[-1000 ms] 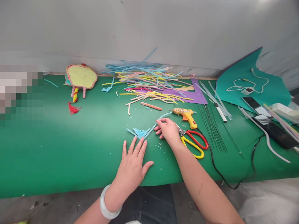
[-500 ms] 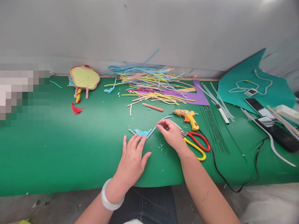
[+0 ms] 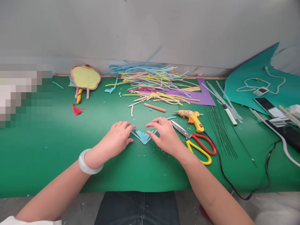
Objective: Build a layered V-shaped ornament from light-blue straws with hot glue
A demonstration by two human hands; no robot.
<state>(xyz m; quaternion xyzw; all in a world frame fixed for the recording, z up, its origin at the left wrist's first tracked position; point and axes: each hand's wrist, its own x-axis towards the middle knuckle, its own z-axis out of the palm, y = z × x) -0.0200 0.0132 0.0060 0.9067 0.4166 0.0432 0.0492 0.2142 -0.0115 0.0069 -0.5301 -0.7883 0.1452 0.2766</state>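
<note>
On the green table lies a V-shaped fan of short light-blue pipe cleaners [image 3: 143,137], its point toward me. My left hand [image 3: 118,137] is at its left side, thumb and fingers apart, close to the left tip. Over the right arm of the V is my right hand [image 3: 165,134], with a gap between thumb and forefinger; I see nothing held in it. A longer blue strip [image 3: 172,118] sticks out beyond the right fingers. Scissors [image 3: 187,135] with red and yellow handles lie partly spread to the right of that hand.
Behind is a heap of coloured pipe cleaners [image 3: 150,78] by purple foam [image 3: 207,93]. A yellow glue gun [image 3: 195,120] with a black cord, green wires [image 3: 221,134] and a marker [image 3: 230,115] lie right. A yellow fan-shaped craft [image 3: 85,78] with a red tassel is back left.
My left hand has moved off the blue piece to its left side, uncovering the V's point. My right hand has shifted slightly left, its thumb and forefinger now apart.
</note>
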